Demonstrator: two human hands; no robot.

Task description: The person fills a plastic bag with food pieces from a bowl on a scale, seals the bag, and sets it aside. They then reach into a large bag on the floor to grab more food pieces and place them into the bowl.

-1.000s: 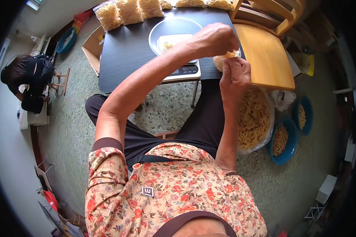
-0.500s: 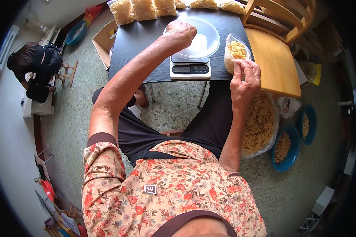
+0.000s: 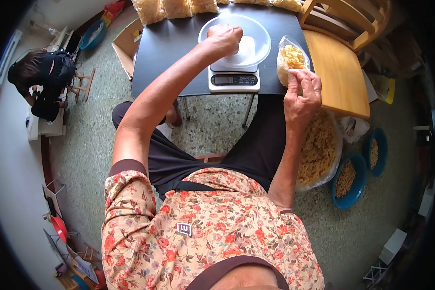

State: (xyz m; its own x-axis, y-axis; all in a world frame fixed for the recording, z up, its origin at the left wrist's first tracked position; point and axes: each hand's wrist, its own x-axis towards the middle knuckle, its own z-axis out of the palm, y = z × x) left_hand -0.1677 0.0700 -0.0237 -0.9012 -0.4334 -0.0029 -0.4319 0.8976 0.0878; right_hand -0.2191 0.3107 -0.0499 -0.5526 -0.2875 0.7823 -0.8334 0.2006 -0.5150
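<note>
My left hand (image 3: 225, 38), fingers curled closed, is over the clear plastic bowl (image 3: 260, 44); what it holds, if anything, is hidden beneath the fingers. The bowl rests on a white digital kitchen scale (image 3: 234, 82) with a dark display, and a white patch shows inside it. At the right edge of the dark table (image 3: 171, 53), a clear plastic bag (image 3: 293, 57) of yellow, crinkled snack pieces stands open. My right hand (image 3: 302, 99) pinches the near rim of this bag between thumb and fingers.
Several filled bags (image 3: 176, 7) line the table's far edge. A wooden chair (image 3: 338, 72) stands at the right. Below it sit a large plastic-lined container of snack pieces (image 3: 319, 150) and two blue baskets (image 3: 348, 181). A seated person (image 3: 46, 77) bends forward at far left.
The view has shifted slightly, so the table appears a little higher. Both hands keep nearly the same places, the left over the bowl and the right on the bag.
</note>
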